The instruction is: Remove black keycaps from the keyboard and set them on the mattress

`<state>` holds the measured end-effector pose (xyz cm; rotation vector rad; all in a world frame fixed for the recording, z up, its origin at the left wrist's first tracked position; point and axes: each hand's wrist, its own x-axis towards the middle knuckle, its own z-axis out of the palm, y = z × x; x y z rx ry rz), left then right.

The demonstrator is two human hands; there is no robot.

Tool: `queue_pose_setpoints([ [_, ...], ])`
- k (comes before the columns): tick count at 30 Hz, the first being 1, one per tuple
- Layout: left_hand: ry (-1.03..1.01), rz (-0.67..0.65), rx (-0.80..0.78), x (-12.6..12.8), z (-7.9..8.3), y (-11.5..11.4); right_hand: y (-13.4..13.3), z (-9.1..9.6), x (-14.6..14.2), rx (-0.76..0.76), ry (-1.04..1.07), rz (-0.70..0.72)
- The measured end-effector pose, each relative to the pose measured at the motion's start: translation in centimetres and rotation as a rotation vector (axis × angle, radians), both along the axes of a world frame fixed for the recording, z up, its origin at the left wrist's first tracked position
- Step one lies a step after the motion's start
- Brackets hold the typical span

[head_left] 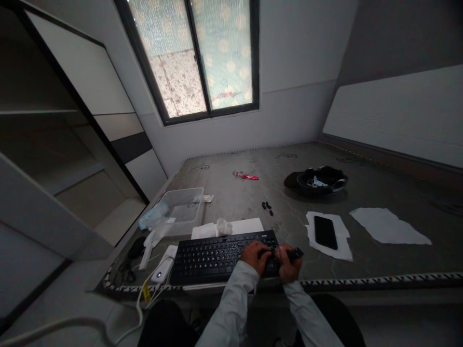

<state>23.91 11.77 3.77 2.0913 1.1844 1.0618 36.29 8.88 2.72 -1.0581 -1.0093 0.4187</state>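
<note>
Scene: A person seated at a grey worktop [361, 250] bends both hands over the right end of a black keyboard [217, 258].
Left hand [257, 255]: curled, fingers pressed down onto the right-hand key block.
Right hand [287, 262]: closed around a small dark object [297, 252], too small to identify, at the keyboard's right edge.
Progress: three small black pieces [267, 207], possibly keycaps, lie loose beyond the keyboard; most keys appear seated, so the work looks partly done at most.
Keyboard position: at the near edge of the worktop, directly before the person.
Orientation: long axis runs left to right, parallel to the near edge, keys facing up.
Nearby: a black smartphone [325, 232] on white paper [345, 248] to the right; a clear plastic tub [184, 207] to the left.
</note>
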Motion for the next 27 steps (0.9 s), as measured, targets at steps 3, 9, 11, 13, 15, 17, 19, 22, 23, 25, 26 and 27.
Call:
queue_pose_setpoints([
  [3, -0.084, 0.085, -0.009, 0.1, 0.2, -0.1, 0.0, 0.6, 1.9, -0.086, -0.276, -0.038],
  [9, -0.181, 0.063, -0.11, 0.0, 0.7, -0.4, 0.9, 1.4, 3.4, -0.225, -0.576, 0.103],
  [11, -0.188, 0.07, -0.087, 0.0, 0.9, -0.4, 1.0, 1.5, 3.1, -0.261, -0.6, 0.167],
  [13, -0.184, 0.086, -0.066, 0.0, 1.1, -0.5, 0.9, 1.6, 2.8, -0.282, -0.606, 0.208],
  [15, -0.178, 0.101, -0.056, -0.1, 1.3, -0.5, 0.8, 1.6, 2.7, -0.305, -0.592, 0.209],
  [17, -0.172, 0.108, -0.05, -0.1, 1.4, -0.5, 0.7, 1.5, 2.8, -0.324, -0.573, 0.2],
  [19, -0.167, 0.125, -0.05, -0.1, 1.4, -0.5, 0.8, 1.4, 3.0, -0.325, -0.562, 0.209],
  [22, -0.171, 0.153, -0.062, -0.2, 1.3, -0.5, 0.9, 1.2, 3.1, -0.294, -0.559, 0.247],
  [23, -0.175, 0.155, -0.067, -0.2, 1.3, -0.5, 0.9, 1.1, 3.1, -0.284, -0.559, 0.254],
  [25, -0.182, 0.15, -0.076, -0.2, 1.3, -0.5, 1.0, 1.0, 3.1, -0.268, -0.557, 0.26],
  [26, -0.183, 0.148, -0.081, -0.2, 1.3, -0.5, 1.0, 0.9, 3.1, -0.263, -0.554, 0.257],
  [27, -0.185, 0.149, -0.083, -0.2, 1.3, -0.6, 1.1, 0.8, 3.1, -0.261, -0.55, 0.252],
])
